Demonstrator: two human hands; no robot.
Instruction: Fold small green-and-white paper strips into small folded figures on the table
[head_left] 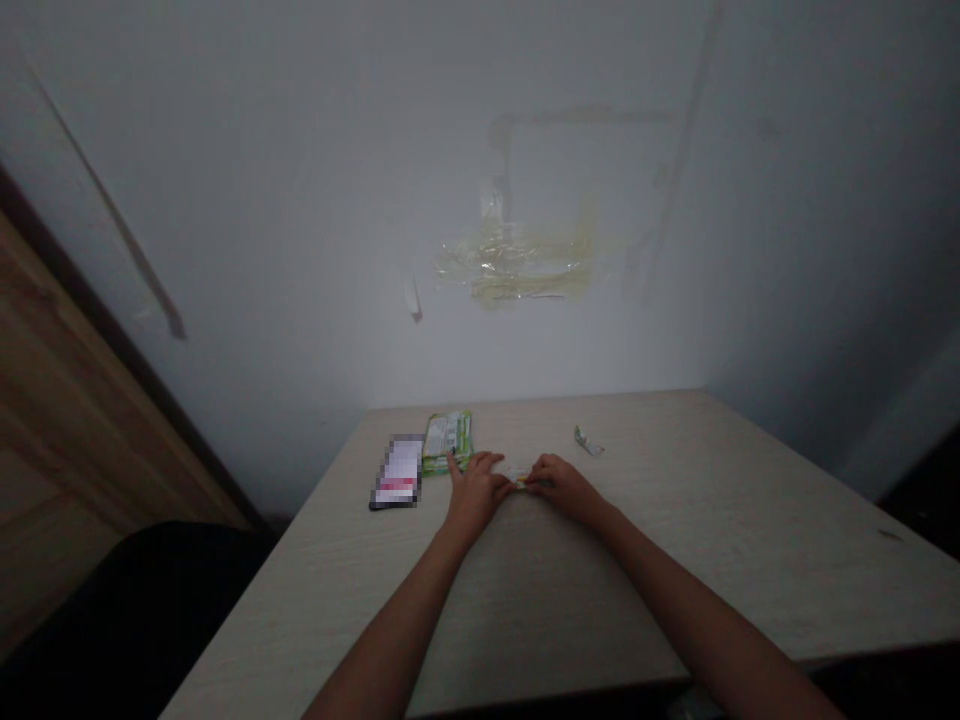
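Both hands meet over the middle of the table, pinching a small pale wrapper [518,477] with yellowish and green marks. My left hand [474,492] grips its left end between thumb and index finger, the other fingers spread out beyond. At the opposite end, my right hand [561,482] has its fingertips closed on the wrapper. What the wrapper contains, if anything, is too small to tell. Just beyond my left hand lies a stack of green and white packets [448,437], partly behind the fingers.
A phone with a blurred screen [399,472] lies left of the packets. A crumpled green and white wrapper [588,441] sits farther back on the right. The light wooden table [600,620] meets a wall [300,250] with old tape. A dark chair-like shape [150,610] stands at left.
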